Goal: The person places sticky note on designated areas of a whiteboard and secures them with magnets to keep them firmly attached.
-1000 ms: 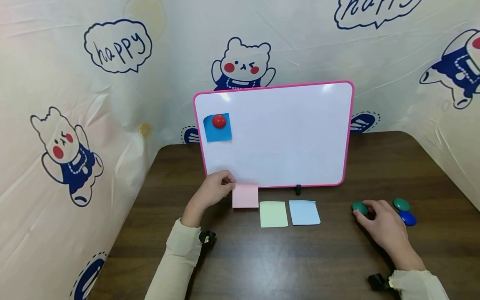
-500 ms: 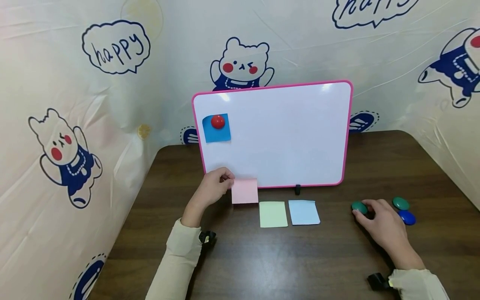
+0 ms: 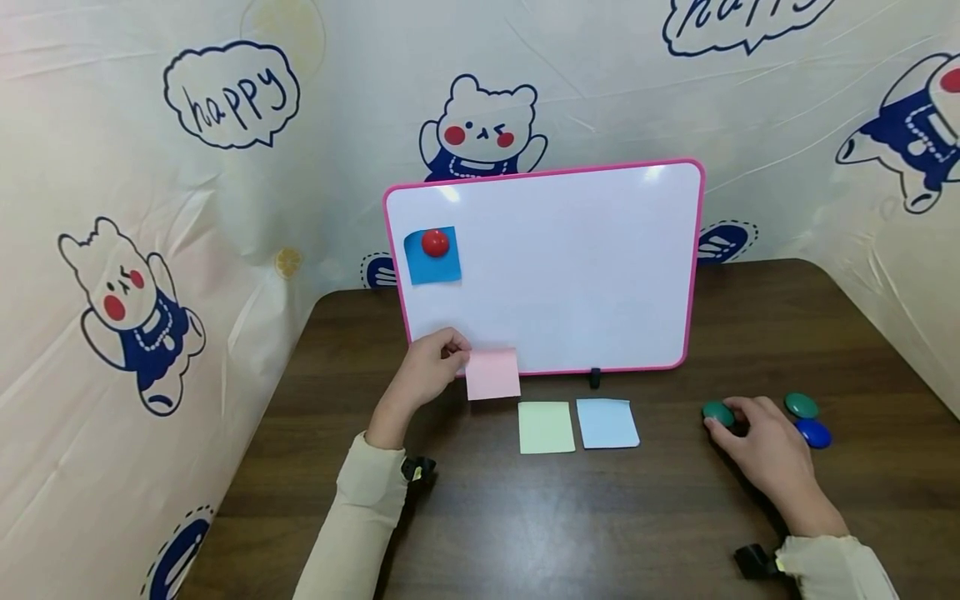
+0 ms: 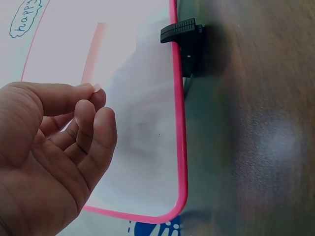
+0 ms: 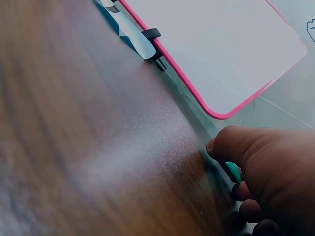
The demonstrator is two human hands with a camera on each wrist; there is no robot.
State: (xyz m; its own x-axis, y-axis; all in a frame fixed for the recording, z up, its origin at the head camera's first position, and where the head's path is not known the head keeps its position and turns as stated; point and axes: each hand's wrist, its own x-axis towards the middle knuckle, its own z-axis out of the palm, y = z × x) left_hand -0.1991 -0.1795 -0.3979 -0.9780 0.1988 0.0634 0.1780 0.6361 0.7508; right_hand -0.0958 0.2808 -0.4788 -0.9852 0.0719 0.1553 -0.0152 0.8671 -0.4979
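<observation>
My left hand (image 3: pixel 431 367) pinches a pink sticky note (image 3: pixel 492 374) by its upper left corner, in front of the lower edge of a pink-framed whiteboard (image 3: pixel 585 275). In the left wrist view the thumb and index finger meet on the paper, which looks washed out against the board. At the right of the table, my right hand (image 3: pixel 768 446) grips a round green magnet (image 3: pixel 717 414) between thumb and fingers. Most of that magnet is hidden in the right wrist view. A second green magnet (image 3: pixel 802 406) and a blue magnet (image 3: pixel 813 433) lie just beyond this hand.
A red magnet (image 3: pixel 435 242) pins a blue sticky note (image 3: pixel 431 271) at the board's upper left. Before the board lie a pale green note (image 3: pixel 546 427) and a light blue note (image 3: pixel 607 423). A black clip foot (image 3: pixel 596 378) sticks out under the frame.
My left hand has raised the pink sticky note a little, so it now overlaps the board's lower edge. The right hand stays in place on the green magnet.
</observation>
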